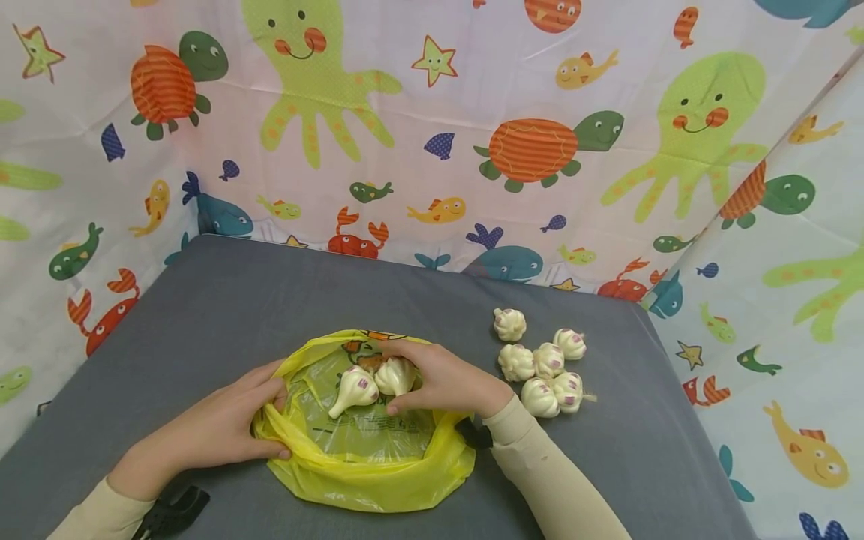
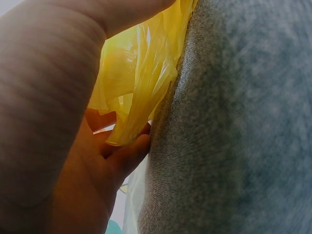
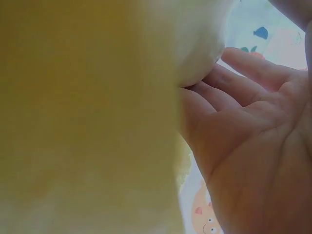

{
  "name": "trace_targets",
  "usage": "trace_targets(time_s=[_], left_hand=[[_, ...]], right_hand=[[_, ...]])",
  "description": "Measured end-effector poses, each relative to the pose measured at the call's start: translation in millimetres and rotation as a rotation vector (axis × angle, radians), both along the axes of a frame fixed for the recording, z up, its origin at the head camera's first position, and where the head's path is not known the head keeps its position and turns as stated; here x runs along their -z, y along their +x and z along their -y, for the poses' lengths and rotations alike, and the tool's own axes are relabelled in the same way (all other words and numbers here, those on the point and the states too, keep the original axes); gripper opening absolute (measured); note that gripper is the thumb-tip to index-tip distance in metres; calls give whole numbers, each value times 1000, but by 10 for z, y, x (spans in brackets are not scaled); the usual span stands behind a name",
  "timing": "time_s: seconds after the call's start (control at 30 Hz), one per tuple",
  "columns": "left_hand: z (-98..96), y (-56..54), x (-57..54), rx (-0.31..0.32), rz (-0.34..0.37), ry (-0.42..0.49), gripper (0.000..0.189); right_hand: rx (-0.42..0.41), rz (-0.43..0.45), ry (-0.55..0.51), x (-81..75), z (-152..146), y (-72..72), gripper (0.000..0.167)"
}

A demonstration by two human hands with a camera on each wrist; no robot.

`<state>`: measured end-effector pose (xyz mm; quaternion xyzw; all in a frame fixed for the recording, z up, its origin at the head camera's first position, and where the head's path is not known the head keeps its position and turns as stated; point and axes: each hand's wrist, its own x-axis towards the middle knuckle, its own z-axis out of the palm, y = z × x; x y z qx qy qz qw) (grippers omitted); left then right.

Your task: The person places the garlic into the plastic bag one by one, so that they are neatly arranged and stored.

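Note:
A yellow plastic bag (image 1: 378, 487) lies on the table with its mouth spread wide. My left hand (image 1: 209, 424) grips the bag's left rim, fingers over the edge and thumb outside; folds of the yellow plastic (image 2: 139, 73) hang by its fingers in the left wrist view. Over the bag's mouth, my right hand (image 1: 448, 379) holds a garlic bulb (image 1: 395, 375) between thumb and fingers. Beside it a second garlic bulb (image 1: 355, 390) sits in the bag, stem toward the lower left. In the right wrist view the held bulb (image 3: 200, 44) touches the fingers, while blurred yellow plastic hides much.
Several more garlic bulbs (image 1: 549, 360) stand in a loose group on the grey tabletop (image 1: 270, 292), right of the bag. A curtain (image 1: 445, 90) printed with sea animals encloses the table at the back and sides.

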<state>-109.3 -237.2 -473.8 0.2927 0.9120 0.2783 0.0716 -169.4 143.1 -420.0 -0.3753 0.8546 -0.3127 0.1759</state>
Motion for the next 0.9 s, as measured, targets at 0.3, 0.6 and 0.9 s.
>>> trace_targets(time_s=[0.3, 0.6, 0.9], left_hand=[[4, 16, 13, -4, 2, 0, 61], [6, 7, 22, -1, -16, -1, 60], [-13, 1, -12, 2, -15, 2, 60]], right_hand=[[-23, -12, 9, 25, -6, -10, 91], [-4, -41, -42, -6, -39, -7, 73], [29, -74, -122, -30, -105, -29, 54]])
